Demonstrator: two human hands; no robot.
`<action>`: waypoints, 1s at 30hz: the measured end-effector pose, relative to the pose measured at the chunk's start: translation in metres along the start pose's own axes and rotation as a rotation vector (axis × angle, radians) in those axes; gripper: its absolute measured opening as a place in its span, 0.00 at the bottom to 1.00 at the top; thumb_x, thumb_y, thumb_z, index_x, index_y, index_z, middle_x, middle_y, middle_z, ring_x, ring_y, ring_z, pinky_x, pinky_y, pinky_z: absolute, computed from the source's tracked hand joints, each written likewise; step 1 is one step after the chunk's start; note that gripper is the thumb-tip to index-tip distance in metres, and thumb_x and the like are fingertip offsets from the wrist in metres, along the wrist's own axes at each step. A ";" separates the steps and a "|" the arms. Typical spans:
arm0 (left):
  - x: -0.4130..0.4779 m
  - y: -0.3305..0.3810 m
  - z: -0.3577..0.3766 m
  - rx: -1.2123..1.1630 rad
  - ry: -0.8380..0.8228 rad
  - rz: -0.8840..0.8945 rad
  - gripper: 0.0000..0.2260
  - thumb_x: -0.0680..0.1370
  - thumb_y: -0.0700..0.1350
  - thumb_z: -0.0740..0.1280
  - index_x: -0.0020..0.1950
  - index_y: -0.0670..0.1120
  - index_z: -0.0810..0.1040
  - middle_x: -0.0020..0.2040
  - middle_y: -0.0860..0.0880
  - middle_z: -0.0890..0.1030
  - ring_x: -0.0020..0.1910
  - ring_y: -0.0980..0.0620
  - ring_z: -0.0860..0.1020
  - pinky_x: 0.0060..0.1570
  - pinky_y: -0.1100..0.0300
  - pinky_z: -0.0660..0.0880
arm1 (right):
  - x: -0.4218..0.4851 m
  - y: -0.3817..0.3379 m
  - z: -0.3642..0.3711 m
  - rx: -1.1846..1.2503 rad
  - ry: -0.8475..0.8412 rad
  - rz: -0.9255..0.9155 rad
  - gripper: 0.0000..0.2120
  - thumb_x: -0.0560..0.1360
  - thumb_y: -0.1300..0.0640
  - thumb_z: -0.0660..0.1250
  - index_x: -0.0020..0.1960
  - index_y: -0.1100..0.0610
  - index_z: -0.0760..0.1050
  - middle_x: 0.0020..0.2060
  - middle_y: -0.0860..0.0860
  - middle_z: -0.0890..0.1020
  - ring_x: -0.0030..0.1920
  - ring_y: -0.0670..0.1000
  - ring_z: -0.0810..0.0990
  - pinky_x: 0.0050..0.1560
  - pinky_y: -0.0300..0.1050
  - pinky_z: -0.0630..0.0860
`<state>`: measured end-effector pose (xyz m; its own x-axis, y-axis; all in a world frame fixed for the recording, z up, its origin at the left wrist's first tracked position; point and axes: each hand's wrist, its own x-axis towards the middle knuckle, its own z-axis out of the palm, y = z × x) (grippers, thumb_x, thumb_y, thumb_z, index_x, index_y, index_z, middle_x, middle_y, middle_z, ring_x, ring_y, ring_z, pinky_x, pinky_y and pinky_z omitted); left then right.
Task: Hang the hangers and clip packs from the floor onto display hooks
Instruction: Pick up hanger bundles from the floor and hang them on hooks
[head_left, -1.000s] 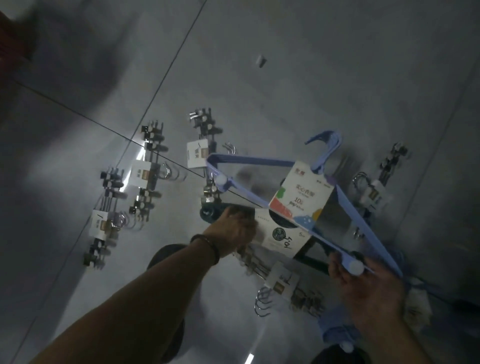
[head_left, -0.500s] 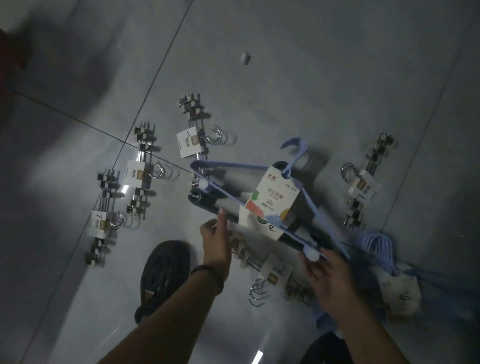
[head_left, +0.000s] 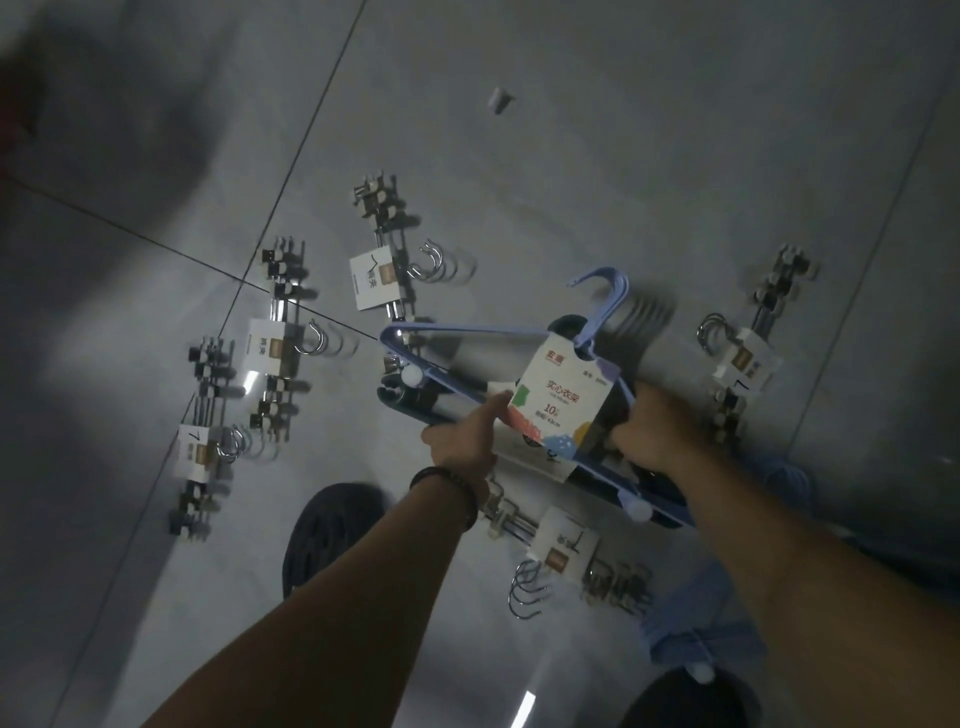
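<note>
Blue plastic hangers (head_left: 467, 328): thin triangular bundle, white card sleeve (head_left: 566, 405), held over a dark hanger pack (head_left: 415, 402) on the glossy grey tile floor (head_left: 623, 156). Metal clip packs (head_left: 270, 345) with chrome hooks lie to the left, another pack (head_left: 743, 358) just right. The widest gap is beyond the blue hook. Right hand (head_left: 654, 431) curls round the bundle's right arm. Left hand (head_left: 462, 441): thumb on the card edge, fingers hidden, grip can't tell.

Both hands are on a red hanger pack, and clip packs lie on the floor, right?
Not red: the head view shows the hanger pack is blue. The left hand and right hand are on it, clip packs on the floor.
</note>
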<state>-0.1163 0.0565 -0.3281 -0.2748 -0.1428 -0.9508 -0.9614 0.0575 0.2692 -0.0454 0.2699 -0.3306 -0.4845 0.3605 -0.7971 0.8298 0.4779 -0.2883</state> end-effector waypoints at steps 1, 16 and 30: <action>0.002 0.000 0.002 0.013 0.019 -0.009 0.28 0.74 0.48 0.78 0.70 0.42 0.71 0.60 0.39 0.82 0.59 0.37 0.83 0.63 0.42 0.81 | 0.003 0.001 0.002 -0.025 -0.002 -0.017 0.14 0.71 0.62 0.75 0.43 0.49 0.71 0.38 0.50 0.79 0.37 0.49 0.78 0.31 0.41 0.68; -0.021 -0.005 0.033 0.107 -0.252 0.103 0.28 0.82 0.58 0.69 0.74 0.43 0.67 0.65 0.34 0.82 0.62 0.33 0.84 0.61 0.38 0.83 | -0.052 0.027 0.055 0.287 -0.039 0.028 0.08 0.79 0.69 0.63 0.58 0.66 0.73 0.48 0.63 0.80 0.47 0.63 0.81 0.48 0.60 0.80; -0.194 0.028 -0.004 0.380 -0.595 0.307 0.23 0.77 0.49 0.71 0.65 0.35 0.80 0.56 0.33 0.86 0.50 0.37 0.87 0.46 0.50 0.84 | -0.257 -0.006 -0.089 0.370 0.287 0.026 0.22 0.68 0.30 0.59 0.44 0.48 0.74 0.36 0.48 0.80 0.37 0.51 0.81 0.40 0.57 0.82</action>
<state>-0.0903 0.0820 -0.1357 -0.3699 0.4841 -0.7930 -0.7424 0.3592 0.5656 0.0494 0.2452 -0.0770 -0.4759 0.6008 -0.6424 0.8604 0.1665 -0.4817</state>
